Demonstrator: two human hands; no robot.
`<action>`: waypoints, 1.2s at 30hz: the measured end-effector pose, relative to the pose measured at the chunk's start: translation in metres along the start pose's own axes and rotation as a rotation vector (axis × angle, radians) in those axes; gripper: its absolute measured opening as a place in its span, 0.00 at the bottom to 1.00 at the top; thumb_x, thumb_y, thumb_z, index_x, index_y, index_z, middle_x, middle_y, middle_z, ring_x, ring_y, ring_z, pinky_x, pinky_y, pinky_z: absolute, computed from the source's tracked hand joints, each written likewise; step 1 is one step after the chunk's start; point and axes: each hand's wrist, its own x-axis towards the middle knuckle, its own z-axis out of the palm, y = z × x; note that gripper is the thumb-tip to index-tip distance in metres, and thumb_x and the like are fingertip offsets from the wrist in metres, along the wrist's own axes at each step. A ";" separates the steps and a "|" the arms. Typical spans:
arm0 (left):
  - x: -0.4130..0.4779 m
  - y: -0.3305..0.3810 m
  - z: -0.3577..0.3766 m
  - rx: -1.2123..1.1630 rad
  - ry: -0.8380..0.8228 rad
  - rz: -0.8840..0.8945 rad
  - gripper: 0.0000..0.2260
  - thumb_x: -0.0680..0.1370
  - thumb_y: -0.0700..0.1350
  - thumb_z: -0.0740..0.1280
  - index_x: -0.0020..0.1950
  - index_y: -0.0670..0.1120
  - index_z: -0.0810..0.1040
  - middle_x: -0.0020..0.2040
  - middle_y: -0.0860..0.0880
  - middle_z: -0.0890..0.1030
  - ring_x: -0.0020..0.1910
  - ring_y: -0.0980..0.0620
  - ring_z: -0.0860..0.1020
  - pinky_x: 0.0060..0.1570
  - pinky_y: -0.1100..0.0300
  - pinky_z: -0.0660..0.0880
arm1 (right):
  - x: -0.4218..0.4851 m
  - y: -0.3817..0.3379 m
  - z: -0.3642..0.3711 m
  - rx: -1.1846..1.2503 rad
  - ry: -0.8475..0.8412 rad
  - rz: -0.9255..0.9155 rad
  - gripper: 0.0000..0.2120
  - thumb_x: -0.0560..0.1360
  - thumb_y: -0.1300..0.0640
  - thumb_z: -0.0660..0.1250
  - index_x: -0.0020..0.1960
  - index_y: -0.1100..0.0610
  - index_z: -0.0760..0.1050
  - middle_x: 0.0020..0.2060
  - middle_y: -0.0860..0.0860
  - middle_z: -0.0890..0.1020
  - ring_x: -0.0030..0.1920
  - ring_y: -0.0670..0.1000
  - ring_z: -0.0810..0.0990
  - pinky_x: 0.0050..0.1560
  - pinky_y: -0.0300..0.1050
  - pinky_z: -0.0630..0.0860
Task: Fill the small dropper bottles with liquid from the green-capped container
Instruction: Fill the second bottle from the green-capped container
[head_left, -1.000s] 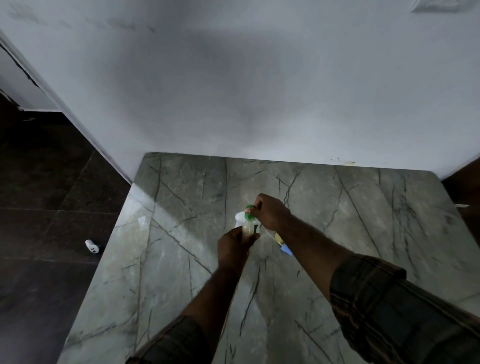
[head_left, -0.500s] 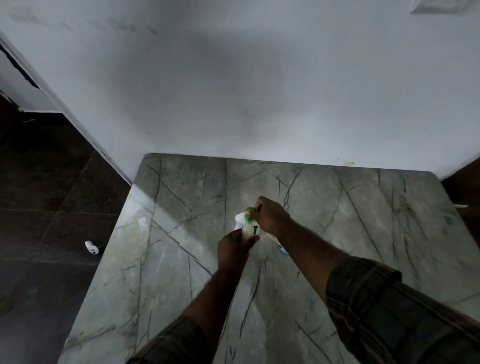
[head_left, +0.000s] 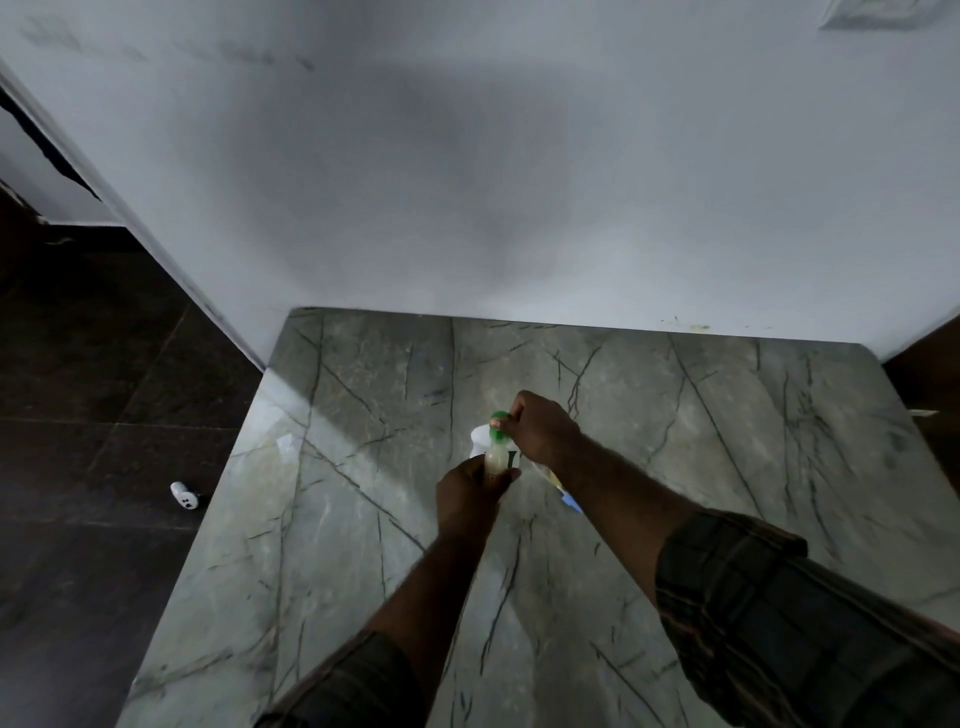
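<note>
A small pale container (head_left: 496, 460) with a green cap (head_left: 500, 419) stands upright near the middle of the marble table (head_left: 363, 519). My left hand (head_left: 467, 501) is wrapped around its body from below. My right hand (head_left: 540, 426) pinches the green cap from the right. A white object (head_left: 479, 435) shows just behind the container, mostly hidden. Under my right forearm lie a yellowish item (head_left: 555, 479) and a blue one (head_left: 571, 503), both largely covered. I cannot make out any dropper bottle clearly.
A white wall (head_left: 519, 182) rises right behind the table's far edge. Dark floor tiles (head_left: 93, 467) lie to the left, with a small white object (head_left: 184, 496) on them near the table's left edge.
Both hands stay on the container; my right hand has shifted slightly around the green cap. The view has barely moved.
</note>
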 end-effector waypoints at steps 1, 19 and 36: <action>0.001 0.000 0.000 0.002 0.001 0.000 0.15 0.72 0.51 0.75 0.55 0.45 0.84 0.45 0.48 0.86 0.44 0.51 0.83 0.49 0.53 0.81 | 0.001 0.000 -0.001 0.008 0.001 0.001 0.16 0.76 0.41 0.67 0.49 0.54 0.73 0.46 0.54 0.82 0.48 0.55 0.80 0.54 0.53 0.77; 0.000 0.000 0.001 0.045 0.005 0.013 0.14 0.73 0.51 0.75 0.54 0.45 0.84 0.46 0.47 0.86 0.45 0.50 0.83 0.49 0.54 0.80 | -0.005 0.001 0.002 0.006 0.014 0.000 0.15 0.77 0.42 0.65 0.49 0.54 0.72 0.48 0.55 0.82 0.50 0.56 0.81 0.54 0.55 0.77; 0.001 0.002 0.000 0.014 0.010 0.004 0.16 0.72 0.51 0.76 0.56 0.45 0.84 0.47 0.48 0.86 0.46 0.51 0.83 0.50 0.54 0.80 | -0.005 0.000 0.000 0.019 0.012 0.006 0.16 0.78 0.42 0.65 0.53 0.56 0.73 0.49 0.55 0.82 0.51 0.57 0.81 0.56 0.57 0.78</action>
